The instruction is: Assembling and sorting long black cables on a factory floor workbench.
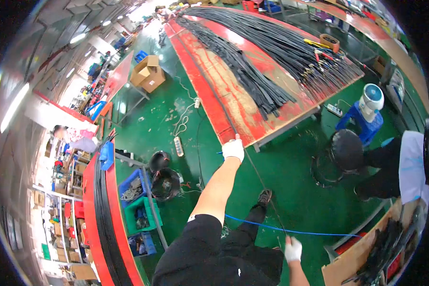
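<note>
A thin dark cable stretches from the far end of the red table, past its near corner and down to my right. At that corner my left hand, in a white glove with bare fingertips, is closed around the cable. A small blue piece sticks out beside this hand; its kind is unclear. Lower right, my right hand, gloved alike, grips the cable close to where it stops showing. On the table lie a bundle of flat black strips and a wider bundle of long black cables.
A blue hose crosses in front of my legs. Right stand a fan on a blue stool, a black round seat and a seated person. Left are black buckets, bins, a power strip and a cardboard box.
</note>
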Tool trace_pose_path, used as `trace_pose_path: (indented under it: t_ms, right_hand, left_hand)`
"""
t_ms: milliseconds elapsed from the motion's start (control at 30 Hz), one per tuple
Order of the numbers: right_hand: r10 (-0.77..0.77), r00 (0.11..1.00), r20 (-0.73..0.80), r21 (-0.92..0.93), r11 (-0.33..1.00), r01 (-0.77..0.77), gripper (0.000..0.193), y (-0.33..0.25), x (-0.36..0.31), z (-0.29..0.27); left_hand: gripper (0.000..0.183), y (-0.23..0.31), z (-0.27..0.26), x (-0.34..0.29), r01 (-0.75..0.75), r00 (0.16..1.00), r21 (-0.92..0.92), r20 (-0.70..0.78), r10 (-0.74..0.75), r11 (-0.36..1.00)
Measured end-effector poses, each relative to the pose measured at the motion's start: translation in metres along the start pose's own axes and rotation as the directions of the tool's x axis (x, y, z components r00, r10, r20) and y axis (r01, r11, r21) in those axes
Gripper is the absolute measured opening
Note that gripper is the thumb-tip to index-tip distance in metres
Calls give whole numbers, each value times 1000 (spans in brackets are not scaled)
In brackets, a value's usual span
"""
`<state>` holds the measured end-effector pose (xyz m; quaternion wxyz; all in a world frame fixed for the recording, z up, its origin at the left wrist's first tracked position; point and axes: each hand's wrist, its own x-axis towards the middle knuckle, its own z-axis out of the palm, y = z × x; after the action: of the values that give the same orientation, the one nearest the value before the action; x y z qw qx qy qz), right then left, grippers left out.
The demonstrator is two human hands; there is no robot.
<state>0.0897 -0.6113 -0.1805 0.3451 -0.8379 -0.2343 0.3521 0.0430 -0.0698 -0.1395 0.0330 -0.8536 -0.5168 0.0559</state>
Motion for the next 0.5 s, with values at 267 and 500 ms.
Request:
trace_pose_path:
  t_ms: [267,500]
  right_hand:
    - [604,772,198,-304,787,-537,66,108,-180,-118]
    - [-78,906,417,514,842,-164,38,-102,145,58]
  left_hand:
    - [56,35,-3,-22,-21,1000,-110,-2,21,994]
    - [56,20,-17,-25,7,999,-88,32,-4,996]
